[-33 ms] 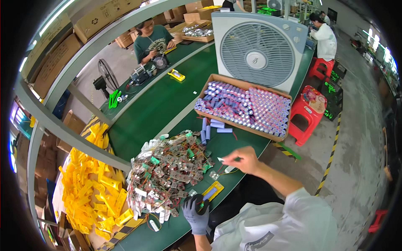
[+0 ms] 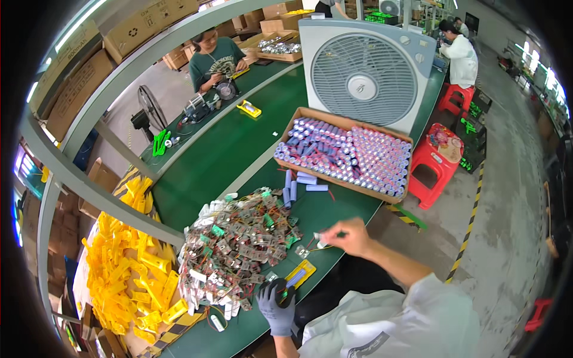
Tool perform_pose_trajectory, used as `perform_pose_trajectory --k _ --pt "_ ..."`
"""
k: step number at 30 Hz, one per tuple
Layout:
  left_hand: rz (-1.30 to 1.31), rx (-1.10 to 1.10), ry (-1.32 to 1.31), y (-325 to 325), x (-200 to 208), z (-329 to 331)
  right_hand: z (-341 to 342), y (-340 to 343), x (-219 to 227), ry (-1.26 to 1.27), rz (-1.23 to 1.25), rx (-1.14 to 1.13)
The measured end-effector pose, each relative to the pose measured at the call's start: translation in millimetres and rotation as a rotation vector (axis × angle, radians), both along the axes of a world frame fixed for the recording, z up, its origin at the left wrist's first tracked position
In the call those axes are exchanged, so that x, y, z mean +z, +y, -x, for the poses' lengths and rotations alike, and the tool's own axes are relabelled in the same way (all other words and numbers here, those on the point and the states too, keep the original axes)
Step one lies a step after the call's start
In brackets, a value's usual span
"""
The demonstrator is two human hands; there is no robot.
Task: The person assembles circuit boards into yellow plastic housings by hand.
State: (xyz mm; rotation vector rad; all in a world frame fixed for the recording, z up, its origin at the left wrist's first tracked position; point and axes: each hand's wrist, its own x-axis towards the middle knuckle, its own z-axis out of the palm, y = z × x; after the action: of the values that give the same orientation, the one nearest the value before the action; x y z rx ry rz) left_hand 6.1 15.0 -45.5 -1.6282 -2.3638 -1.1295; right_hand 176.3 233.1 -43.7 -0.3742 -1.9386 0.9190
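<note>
My left hand (image 2: 276,307), in a grey glove with dark fingertips, is closed at the near end of a yellow plastic casing (image 2: 308,268). A lilac battery cell (image 2: 296,278) lies inside that casing. My bare right hand (image 2: 353,237) pinches a small white piece (image 2: 318,236) above the bench edge, to the right of the casing; its exact kind is too small to tell. Thin wires and a small clear-and-metal part (image 2: 302,251) lie just beyond the casing. Left of my hands rises a heap of small wired circuit parts (image 2: 239,244), grey, white and green.
A cardboard box of lilac cells (image 2: 284,162) stands beyond my right hand, several loose cells (image 2: 317,188) beside it. Behind it is a large box fan (image 2: 364,48). Yellow casings (image 2: 125,274) are piled left, below a grey frame (image 2: 119,206). A co-worker (image 2: 218,62) sits across the belt.
My right hand has moved slightly toward me and to the right with the white piece. The left hand stays at the casing. The whole view has shifted a little.
</note>
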Motion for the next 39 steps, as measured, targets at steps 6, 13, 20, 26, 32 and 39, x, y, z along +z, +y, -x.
perform_pose_trajectory --k 6,13,20,26,32,39 --pt "0.007 -0.036 -0.045 4.2 -2.0 4.6 -10.6 -50.6 -32.8 -0.164 -0.258 0.166" --pt "-0.01 -0.045 -0.068 1.5 -12.1 6.7 -2.9 -25.6 -26.5 -0.203 -0.583 0.318" --pt "-0.044 -0.021 -0.044 3.9 -1.8 -1.0 -1.8 -13.5 -31.5 -0.019 -0.683 0.369" --pt "-0.041 -0.024 -0.054 6.8 2.3 -0.1 10.0 -5.9 -20.7 -0.13 -0.521 0.384" --pt "-0.029 -0.046 -0.036 3.1 0.2 0.6 9.1 -10.3 -11.9 -0.163 -0.644 0.459" --pt "0.02 0.017 -0.048 -3.8 1.2 -1.8 10.3 -18.4 -14.9 -0.263 -0.622 0.413"
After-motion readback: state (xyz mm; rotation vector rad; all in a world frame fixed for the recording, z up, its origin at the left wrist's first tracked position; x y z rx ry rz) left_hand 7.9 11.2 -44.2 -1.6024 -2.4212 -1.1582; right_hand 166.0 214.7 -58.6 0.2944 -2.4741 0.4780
